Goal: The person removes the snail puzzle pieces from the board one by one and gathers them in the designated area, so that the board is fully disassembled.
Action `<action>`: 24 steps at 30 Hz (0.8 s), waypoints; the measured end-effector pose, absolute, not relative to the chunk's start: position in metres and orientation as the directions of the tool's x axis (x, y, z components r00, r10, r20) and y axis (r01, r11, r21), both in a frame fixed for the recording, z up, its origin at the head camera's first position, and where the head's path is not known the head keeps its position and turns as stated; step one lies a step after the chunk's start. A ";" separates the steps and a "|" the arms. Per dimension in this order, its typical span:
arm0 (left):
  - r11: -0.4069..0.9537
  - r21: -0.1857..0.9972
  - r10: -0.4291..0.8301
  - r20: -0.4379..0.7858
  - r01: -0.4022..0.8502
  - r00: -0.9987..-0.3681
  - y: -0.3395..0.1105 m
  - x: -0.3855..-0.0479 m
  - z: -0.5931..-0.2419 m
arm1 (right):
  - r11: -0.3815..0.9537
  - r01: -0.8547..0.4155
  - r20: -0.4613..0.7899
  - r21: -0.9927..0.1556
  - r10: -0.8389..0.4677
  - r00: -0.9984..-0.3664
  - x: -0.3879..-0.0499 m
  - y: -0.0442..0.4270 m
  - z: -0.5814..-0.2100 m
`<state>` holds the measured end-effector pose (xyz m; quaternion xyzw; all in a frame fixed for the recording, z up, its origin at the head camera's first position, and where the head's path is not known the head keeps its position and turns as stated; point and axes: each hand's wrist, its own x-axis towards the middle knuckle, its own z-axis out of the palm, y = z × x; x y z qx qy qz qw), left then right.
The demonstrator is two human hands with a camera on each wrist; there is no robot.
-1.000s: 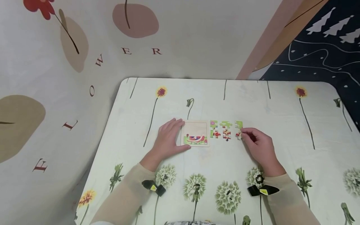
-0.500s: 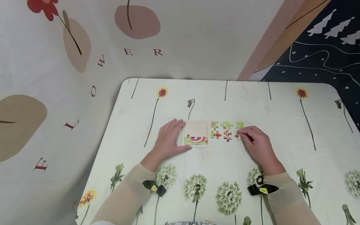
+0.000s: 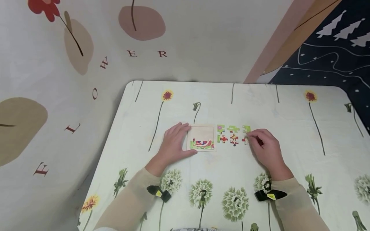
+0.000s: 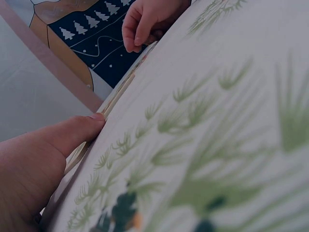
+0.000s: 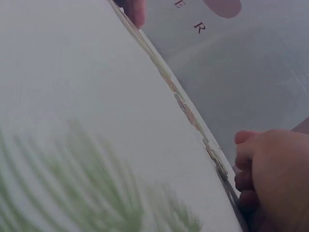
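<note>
Plainly, the head view shows a square wooden board [image 3: 202, 132] lying flat on the flower-printed surface [image 3: 225, 168], a colourful strip [image 3: 202, 144] filling its near part and bare wood beyond. The left hand [image 3: 174, 141] rests at the board's left edge, its grip spread, thumb [image 3: 189, 153] at the near corner and fingertips [image 3: 187, 126] at the far one. Just right of the board lie six puzzle pieces [image 3: 234, 140] in two rows of three. The right hand [image 3: 266, 149] brings thumb and forefinger to the near row's rightmost piece [image 3: 245, 141]; whether its grip pinches that piece, I cannot tell. From the left wrist, the left thumb touches the board's edge. From the right wrist, the right hand's curled fingers sit close beside the pieces, seen nearly edge-on.
</note>
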<state>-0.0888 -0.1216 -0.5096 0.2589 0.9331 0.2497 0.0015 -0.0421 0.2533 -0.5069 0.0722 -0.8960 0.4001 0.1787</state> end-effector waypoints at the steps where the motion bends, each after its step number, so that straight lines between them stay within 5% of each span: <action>1: 0.740 0.466 0.486 0.127 0.484 -0.865 -0.121 -0.089 -0.510 | 0.663 -0.264 0.386 -0.700 0.041 -0.922 -0.042 0.254 -0.506; 8: 0.741 0.470 0.487 0.116 0.479 -0.866 -0.120 -0.089 -0.510 | 0.651 -0.256 0.467 -0.715 0.171 -0.868 -0.042 0.254 -0.502; 15: 0.754 0.450 0.485 0.108 0.478 -0.868 -0.121 -0.090 -0.509 | 0.636 -0.427 0.559 -0.642 0.007 -0.829 -0.046 0.224 -0.501; 24: 0.753 0.453 0.479 0.122 0.478 -0.869 -0.122 -0.089 -0.511 | 0.633 -0.510 0.527 -0.582 -0.184 -0.830 -0.052 0.184 -0.500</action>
